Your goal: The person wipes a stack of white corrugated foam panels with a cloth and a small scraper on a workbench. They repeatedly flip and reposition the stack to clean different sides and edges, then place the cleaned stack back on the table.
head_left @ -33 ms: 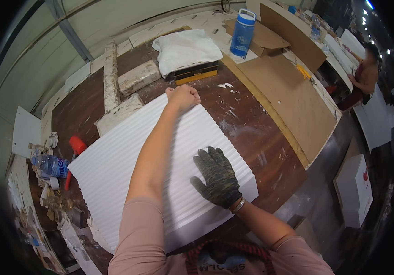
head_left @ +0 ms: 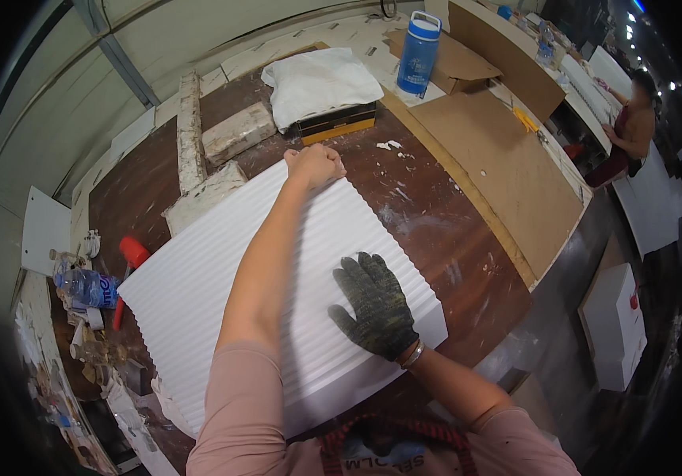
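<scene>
A white ribbed panel lies slantwise on the dark brown tabletop in front of me. At its far corner is my left hand, bare, with its fingers curled closed against the edge. What those fingers hold, if anything, is hidden. My right hand wears a dark grey-green knitted glove. It rests flat on the panel near the right edge, fingers stretched out and somewhat apart, gripping nothing. My left forearm stretches across the middle of the panel and covers part of the ribs.
Beyond the panel, a white cloth covers a black-and-yellow box. Plaster-smeared blocks lie left of it. A blue bottle stands at the back. A red-headed mallet and water bottle are left. Another person works far right.
</scene>
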Demonstrator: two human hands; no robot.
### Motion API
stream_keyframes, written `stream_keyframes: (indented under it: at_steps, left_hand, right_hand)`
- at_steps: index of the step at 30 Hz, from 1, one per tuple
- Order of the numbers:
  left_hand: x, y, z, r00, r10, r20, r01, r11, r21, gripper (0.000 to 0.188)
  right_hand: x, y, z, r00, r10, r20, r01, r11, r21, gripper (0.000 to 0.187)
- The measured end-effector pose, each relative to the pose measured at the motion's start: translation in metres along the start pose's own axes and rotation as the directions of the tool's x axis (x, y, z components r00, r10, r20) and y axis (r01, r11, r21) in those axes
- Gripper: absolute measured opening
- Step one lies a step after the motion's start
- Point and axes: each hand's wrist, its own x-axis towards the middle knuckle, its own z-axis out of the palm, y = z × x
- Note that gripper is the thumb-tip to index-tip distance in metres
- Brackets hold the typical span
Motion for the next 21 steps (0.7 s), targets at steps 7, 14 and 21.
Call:
stream_keyframes:
  at_steps: [7,14,21]
  left_hand:
    - [-0.013,0.010,0.009,0.991,-0.056,-0.122,0.059,0.998,0.026,0.009]
    - [-0.116,-0.076,-0.019,0.804,0.163,-0.571,-0.233,0.971,-0.050,0.020]
    - [-0.369,-0.199,-0.123,0.578,-0.576,-0.578,0.266,0.803,-0.534,0.029]
  right_hand:
    - [0.004,-0.005,-0.005,0.998,0.015,0.064,-0.012,0.999,-0.052,0.054]
    - [0.003,-0.004,-0.001,0.997,-0.001,0.076,0.010,0.994,-0.113,0.056]
    - [0.005,0.006,-0.004,0.988,-0.155,-0.021,0.153,0.986,-0.059,0.053]
